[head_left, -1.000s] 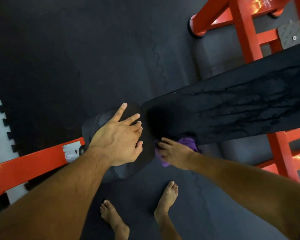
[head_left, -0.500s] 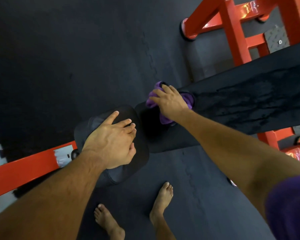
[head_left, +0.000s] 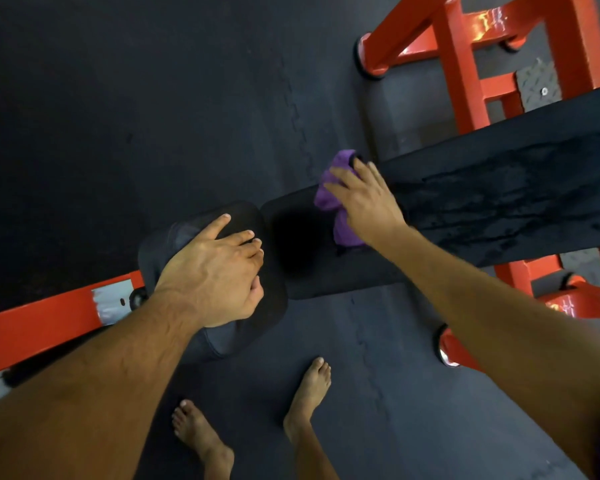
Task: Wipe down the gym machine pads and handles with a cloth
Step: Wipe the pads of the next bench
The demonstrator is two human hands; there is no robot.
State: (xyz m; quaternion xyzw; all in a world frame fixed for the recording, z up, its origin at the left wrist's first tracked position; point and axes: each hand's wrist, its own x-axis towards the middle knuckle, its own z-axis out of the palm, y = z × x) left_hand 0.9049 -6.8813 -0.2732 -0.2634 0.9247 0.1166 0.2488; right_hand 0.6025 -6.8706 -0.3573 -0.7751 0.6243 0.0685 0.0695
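A long black bench pad (head_left: 499, 202) runs from the middle of the view to the right edge, streaked with wet marks. My right hand (head_left: 364, 202) lies flat on a purple cloth (head_left: 329, 192), pressing it onto the pad near its far edge and left end. A smaller, squarish black seat pad (head_left: 264, 306) sits just left of the long pad. My left hand (head_left: 215, 271) rests on that seat pad with fingers nearly straight.
The bench's red steel frame (head_left: 461, 64) stands at the upper right, with more red legs (head_left: 568, 299) at the lower right. A red beam (head_left: 49, 320) runs out to the left under the seat pad. The person's bare feet (head_left: 305, 393) stand on the dark rubber floor (head_left: 118, 98).
My right hand carried the cloth from the pad's near edge up across the pad to its far edge, then slightly to the right. My left hand stayed on the seat pad.
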